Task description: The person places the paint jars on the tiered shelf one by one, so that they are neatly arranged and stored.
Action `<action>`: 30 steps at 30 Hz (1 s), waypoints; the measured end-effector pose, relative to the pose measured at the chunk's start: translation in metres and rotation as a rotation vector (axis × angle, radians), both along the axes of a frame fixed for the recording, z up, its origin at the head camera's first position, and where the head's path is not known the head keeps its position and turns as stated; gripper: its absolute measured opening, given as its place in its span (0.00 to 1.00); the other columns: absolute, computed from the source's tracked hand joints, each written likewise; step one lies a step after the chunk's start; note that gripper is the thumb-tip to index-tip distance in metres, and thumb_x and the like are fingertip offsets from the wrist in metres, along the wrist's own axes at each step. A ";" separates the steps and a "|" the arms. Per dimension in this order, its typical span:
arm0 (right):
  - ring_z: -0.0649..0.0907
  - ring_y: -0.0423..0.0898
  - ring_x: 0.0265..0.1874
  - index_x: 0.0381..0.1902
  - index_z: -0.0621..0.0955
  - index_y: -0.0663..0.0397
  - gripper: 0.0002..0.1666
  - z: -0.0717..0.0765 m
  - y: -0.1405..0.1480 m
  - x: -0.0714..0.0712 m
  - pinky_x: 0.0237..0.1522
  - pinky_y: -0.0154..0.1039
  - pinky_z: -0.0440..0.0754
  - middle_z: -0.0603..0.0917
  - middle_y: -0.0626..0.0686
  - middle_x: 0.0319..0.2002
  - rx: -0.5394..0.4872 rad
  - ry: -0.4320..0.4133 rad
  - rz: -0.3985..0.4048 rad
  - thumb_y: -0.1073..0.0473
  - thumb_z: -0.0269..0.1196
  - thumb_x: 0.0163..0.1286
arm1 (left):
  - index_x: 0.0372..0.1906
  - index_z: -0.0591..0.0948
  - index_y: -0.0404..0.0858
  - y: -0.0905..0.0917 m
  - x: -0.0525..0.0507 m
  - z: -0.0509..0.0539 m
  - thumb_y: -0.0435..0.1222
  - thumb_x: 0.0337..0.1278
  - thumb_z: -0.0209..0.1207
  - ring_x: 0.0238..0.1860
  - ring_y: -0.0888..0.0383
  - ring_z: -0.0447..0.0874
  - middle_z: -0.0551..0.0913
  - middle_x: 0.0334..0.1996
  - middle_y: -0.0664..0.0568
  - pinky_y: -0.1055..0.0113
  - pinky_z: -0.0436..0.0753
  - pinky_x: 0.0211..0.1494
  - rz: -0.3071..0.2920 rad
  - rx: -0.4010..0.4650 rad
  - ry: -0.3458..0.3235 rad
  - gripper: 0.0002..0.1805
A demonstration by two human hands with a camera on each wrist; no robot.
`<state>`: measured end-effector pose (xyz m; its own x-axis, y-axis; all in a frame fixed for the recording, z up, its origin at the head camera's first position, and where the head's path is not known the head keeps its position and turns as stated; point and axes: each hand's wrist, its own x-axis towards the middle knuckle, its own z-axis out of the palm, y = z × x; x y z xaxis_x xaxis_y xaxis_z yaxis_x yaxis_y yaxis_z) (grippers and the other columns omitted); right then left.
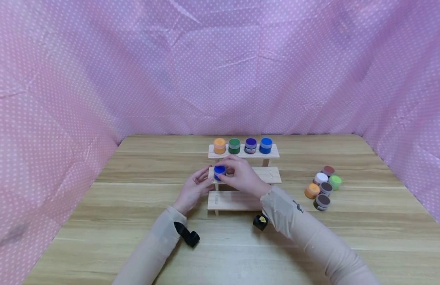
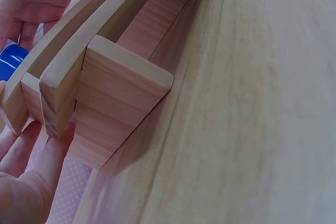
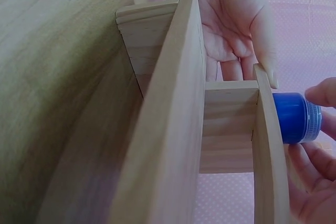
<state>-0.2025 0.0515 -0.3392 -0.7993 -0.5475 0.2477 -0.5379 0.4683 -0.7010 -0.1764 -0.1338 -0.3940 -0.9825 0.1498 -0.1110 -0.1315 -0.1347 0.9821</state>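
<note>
A three-tier wooden rack (image 1: pixel 234 200) stands on the table. On the left end of its middle shelf (image 1: pixel 264 174) sits a small blue paint jar (image 1: pixel 219 171), its base against the board in the right wrist view. My right hand (image 1: pixel 243 176) pinches this jar (image 3: pixel 292 118) by the lid between thumb and fingers. Beside the rack's left end is my left hand (image 1: pixel 194 190), its fingers loosely bent. In the left wrist view the fingertips of the left hand (image 2: pixel 32 177) touch the ends of the shelf boards. Several lidded paint jars, orange, green (image 1: pixel 234 146), purple and blue, line the top shelf.
Right of the rack, a loose group of jars stands on the table (image 1: pixel 134 221): dark red (image 1: pixel 328 170), white (image 1: pixel 320 178), light green (image 1: pixel 335 181), orange (image 1: pixel 312 190) and dark brown (image 1: pixel 321 202). Pink dotted cloth (image 1: pixel 220 79) hangs behind and at both sides.
</note>
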 end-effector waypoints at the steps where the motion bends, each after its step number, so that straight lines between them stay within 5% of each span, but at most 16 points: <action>1: 0.81 0.45 0.47 0.52 0.81 0.55 0.19 0.000 0.000 0.000 0.48 0.33 0.84 0.78 0.49 0.48 0.003 -0.004 -0.002 0.62 0.66 0.61 | 0.71 0.59 0.35 0.000 0.000 0.000 0.28 0.66 0.51 0.49 0.58 0.80 0.66 0.66 0.34 0.56 0.80 0.58 0.000 0.000 0.000 0.30; 30: 0.80 0.52 0.43 0.49 0.82 0.59 0.19 0.005 0.027 0.008 0.44 0.38 0.86 0.82 0.57 0.43 -0.113 0.096 -0.024 0.64 0.68 0.58 | 0.71 0.61 0.37 0.001 0.000 0.002 0.28 0.66 0.50 0.54 0.54 0.78 0.67 0.66 0.36 0.57 0.81 0.58 -0.001 -0.026 -0.008 0.29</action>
<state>-0.1944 0.0788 -0.3346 -0.7814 -0.4927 0.3828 -0.5948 0.4030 -0.6955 -0.1766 -0.1332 -0.3916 -0.9813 0.1481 -0.1227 -0.1395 -0.1088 0.9842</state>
